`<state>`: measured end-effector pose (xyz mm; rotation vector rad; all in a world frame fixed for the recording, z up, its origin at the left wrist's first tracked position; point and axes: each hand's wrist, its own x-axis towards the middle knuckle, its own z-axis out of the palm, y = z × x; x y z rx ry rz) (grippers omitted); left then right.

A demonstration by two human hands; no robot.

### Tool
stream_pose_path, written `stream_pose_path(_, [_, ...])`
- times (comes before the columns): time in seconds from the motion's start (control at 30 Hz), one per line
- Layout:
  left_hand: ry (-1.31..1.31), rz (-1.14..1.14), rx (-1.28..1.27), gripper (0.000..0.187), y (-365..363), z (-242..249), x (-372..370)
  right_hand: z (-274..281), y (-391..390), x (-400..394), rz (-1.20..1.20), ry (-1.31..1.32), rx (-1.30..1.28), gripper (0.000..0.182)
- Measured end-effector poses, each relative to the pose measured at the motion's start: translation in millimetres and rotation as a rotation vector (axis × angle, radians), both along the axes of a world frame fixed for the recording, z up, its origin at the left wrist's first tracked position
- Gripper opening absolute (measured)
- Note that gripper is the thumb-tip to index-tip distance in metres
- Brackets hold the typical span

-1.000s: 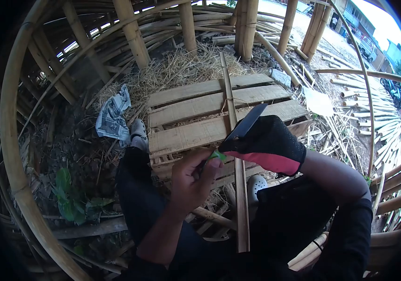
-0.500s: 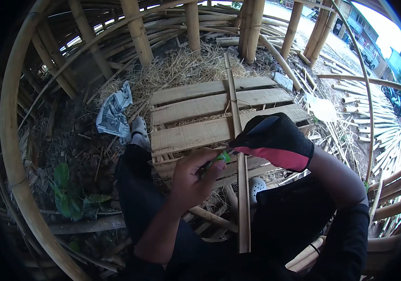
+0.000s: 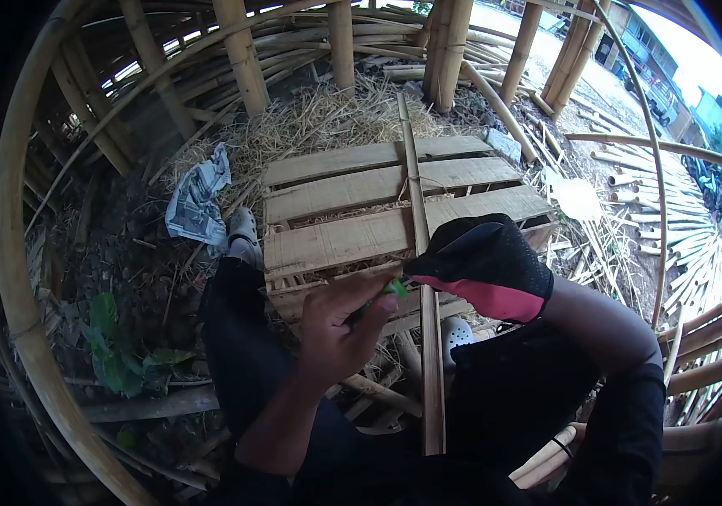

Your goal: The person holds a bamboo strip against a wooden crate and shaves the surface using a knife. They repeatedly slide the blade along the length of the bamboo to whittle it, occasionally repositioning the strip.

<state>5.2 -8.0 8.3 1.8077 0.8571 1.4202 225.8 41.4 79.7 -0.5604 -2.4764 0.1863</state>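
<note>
My bare left hand is closed around a small bright green object, whose end shows past the thumb; the rest is hidden in the palm. Close to that green end is my right hand, in a black and red glove, with its fingers pinched together. What those fingertips hold, if anything, is too small to make out. Beneath the hands a long split bamboo strip runs from my lap across a slatted wooden pallet. A thin tie loops around the strip near the pallet's middle.
Crumpled newspaper lies left of my shoe. Upright bamboo posts and dry straw stand beyond the pallet. Cut bamboo poles are spread at the right. A curved bamboo pole arcs along the left, near a leafy plant.
Both hands have shifted slightly left and down in view, still close together at the green object. The whole scene has slid a little left as well.
</note>
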Motion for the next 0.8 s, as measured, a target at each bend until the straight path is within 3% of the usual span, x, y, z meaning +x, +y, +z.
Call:
stream_pose_path(0.23, [0.046,0.040,0.036,0.018,-8.5,1.5,0.1,-3.6,-6.7,-2.7,0.018,-0.050,0.073,0.022])
stream_pose_path(0.43, [0.069,0.046,0.056,0.020,3.6,8.2,-18.8,-0.7,-2.0,-5.4,-0.025,-0.029,-0.052,0.020])
stream_pose_path(0.73, [0.175,0.012,0.119,0.018,11.9,11.2,-37.5,13.9,8.1,8.9,0.181,-0.112,-0.037,0.021])
stream_pose_path(0.8, [0.179,-0.004,0.119,0.018,13.0,11.8,-39.6,24.5,-1.2,8.6,-0.149,-0.136,-0.615,0.028])
